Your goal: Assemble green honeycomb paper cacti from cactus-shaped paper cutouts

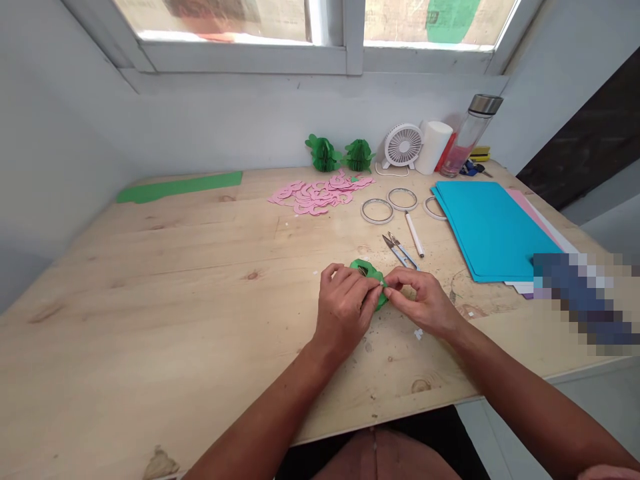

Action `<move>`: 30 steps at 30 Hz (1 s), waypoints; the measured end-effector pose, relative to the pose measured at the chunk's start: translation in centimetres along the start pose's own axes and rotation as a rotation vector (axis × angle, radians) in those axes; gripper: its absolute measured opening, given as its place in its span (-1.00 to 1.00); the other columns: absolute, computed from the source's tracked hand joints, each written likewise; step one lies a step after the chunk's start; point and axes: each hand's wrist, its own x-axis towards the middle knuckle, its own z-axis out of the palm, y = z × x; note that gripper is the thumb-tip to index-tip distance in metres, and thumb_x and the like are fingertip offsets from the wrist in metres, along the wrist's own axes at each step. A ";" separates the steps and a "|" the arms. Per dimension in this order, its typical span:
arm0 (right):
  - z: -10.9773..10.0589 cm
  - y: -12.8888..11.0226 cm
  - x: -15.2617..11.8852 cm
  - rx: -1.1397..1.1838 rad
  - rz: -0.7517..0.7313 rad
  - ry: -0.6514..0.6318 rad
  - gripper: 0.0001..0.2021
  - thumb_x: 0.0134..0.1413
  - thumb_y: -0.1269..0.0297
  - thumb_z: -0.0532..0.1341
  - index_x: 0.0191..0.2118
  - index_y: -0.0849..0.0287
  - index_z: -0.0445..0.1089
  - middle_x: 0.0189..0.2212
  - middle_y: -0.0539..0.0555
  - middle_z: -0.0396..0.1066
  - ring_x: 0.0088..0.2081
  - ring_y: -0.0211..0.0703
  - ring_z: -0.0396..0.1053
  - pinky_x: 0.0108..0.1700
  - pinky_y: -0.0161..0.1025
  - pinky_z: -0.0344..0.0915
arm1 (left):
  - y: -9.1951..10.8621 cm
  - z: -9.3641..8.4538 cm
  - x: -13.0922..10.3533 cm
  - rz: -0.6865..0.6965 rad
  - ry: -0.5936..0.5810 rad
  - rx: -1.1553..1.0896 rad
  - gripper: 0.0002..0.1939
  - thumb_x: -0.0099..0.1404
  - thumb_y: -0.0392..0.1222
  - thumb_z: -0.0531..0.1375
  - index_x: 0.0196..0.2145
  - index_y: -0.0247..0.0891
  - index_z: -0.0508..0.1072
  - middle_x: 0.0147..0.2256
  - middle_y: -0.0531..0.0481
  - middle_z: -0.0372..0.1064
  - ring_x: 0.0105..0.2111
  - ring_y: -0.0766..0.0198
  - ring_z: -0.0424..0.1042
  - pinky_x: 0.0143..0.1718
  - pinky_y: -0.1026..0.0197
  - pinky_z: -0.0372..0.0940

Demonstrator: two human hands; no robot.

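A green paper cutout [377, 275] lies low over the table under my fingers, with an opening in its upper part. My left hand [345, 300] covers much of it from the left, its fingers closed on the paper. From the right, my right hand [423, 300] pinches at the cutout's edge, thumb and forefinger together. A tiny whitish bit shows between the fingertips of both hands; it is too small to name. Just beyond my right hand lie small thread snips [400, 252] with pale blue handles. Small white scraps [419, 334] sit near my right wrist.
Pink paper cutouts [320, 195] are heaped farther back, before two green folded-paper shapes [324, 157]. Several tape rolls [377, 211] and a white pen [415, 233] lie to the right, by blue sheets [495, 230]. Against the wall stand a fan [403, 145] and a glass bottle [467, 137].
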 end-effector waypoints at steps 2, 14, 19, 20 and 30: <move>0.0 0.0 0.0 -0.009 -0.015 -0.005 -0.91 0.06 0.37 0.12 -0.43 0.16 0.34 -0.50 0.00 0.32 -0.42 -0.24 0.28 -0.35 -0.29 0.24 | 0.0 0.0 0.0 0.026 0.003 0.015 -0.87 0.26 -0.29 0.11 -0.44 -0.21 0.40 -0.51 0.03 0.41 -0.39 0.22 0.37 -0.12 0.03 0.18; 0.2 -0.1 -0.1 0.011 -0.020 -0.027 -0.90 0.07 0.38 0.13 -0.44 0.15 0.33 -0.50 -0.02 0.32 -0.42 -0.25 0.28 -0.35 -0.29 0.22 | 0.3 -0.1 0.2 0.019 0.000 0.043 -0.81 0.26 -0.34 0.05 -0.50 -0.22 0.30 -0.54 0.05 0.32 -0.43 0.26 0.29 -0.18 0.08 0.19; 0.2 -0.2 -0.1 0.033 0.006 -0.022 -0.90 0.06 0.37 0.13 -0.42 0.16 0.37 -0.49 0.00 0.35 -0.41 -0.24 0.29 -0.34 -0.29 0.23 | 0.1 0.0 0.1 -0.085 0.022 -0.048 -0.85 0.24 -0.33 0.07 -0.49 -0.22 0.29 -0.51 0.04 0.35 -0.43 0.26 0.29 -0.20 0.10 0.21; 0.2 -0.3 -0.1 0.044 0.027 -0.013 -0.90 0.05 0.36 0.13 -0.42 0.16 0.38 -0.49 0.00 0.36 -0.41 -0.24 0.30 -0.34 -0.29 0.23 | 0.1 0.0 0.1 -0.111 0.032 -0.074 -0.86 0.23 -0.32 0.08 -0.49 -0.22 0.29 -0.51 0.04 0.35 -0.42 0.26 0.29 -0.20 0.10 0.21; 0.0 0.1 0.2 0.138 0.294 0.049 -0.84 0.01 0.25 0.15 -0.44 0.19 0.41 -0.47 0.03 0.41 -0.41 -0.20 0.34 -0.36 -0.28 0.24 | -0.9 -2.1 0.3 -0.404 0.257 -0.496 -0.87 0.23 -0.28 0.06 -0.37 -0.23 0.41 -0.37 -0.01 0.40 -0.26 0.21 0.39 -0.16 0.14 0.28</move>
